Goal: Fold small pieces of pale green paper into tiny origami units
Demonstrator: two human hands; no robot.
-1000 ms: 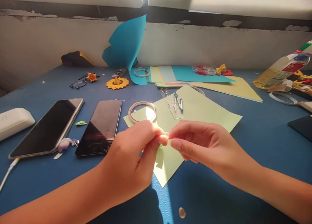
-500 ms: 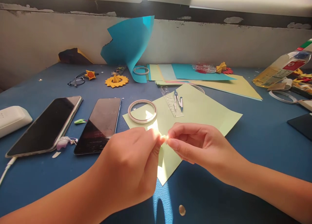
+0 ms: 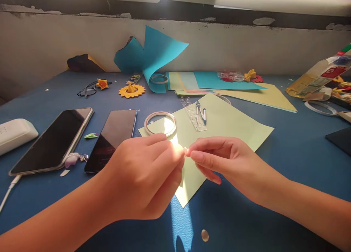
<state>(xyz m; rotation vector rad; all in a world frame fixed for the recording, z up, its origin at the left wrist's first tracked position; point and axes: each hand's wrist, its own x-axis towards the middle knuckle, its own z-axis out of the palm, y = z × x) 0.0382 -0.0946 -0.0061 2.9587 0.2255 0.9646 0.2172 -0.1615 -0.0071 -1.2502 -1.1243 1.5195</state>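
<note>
The left hand (image 3: 148, 175) and right hand (image 3: 223, 155) meet at the fingertips, both closed in a pinch on a tiny pale piece (image 3: 187, 151), mostly hidden, above the light green sheet (image 3: 233, 124); beyond lie a tape roll (image 3: 146, 125), compass (image 3: 197, 106) and ruler (image 3: 201, 127), with 2 phones (image 3: 55, 142) farther left

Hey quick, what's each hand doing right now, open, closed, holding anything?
Left hand: closed, apparently pinching a tiny pale piece, too glare-lit to identify.
Right hand: pinched shut on the same tiny pale piece, above the light-green paper sheet.
</note>
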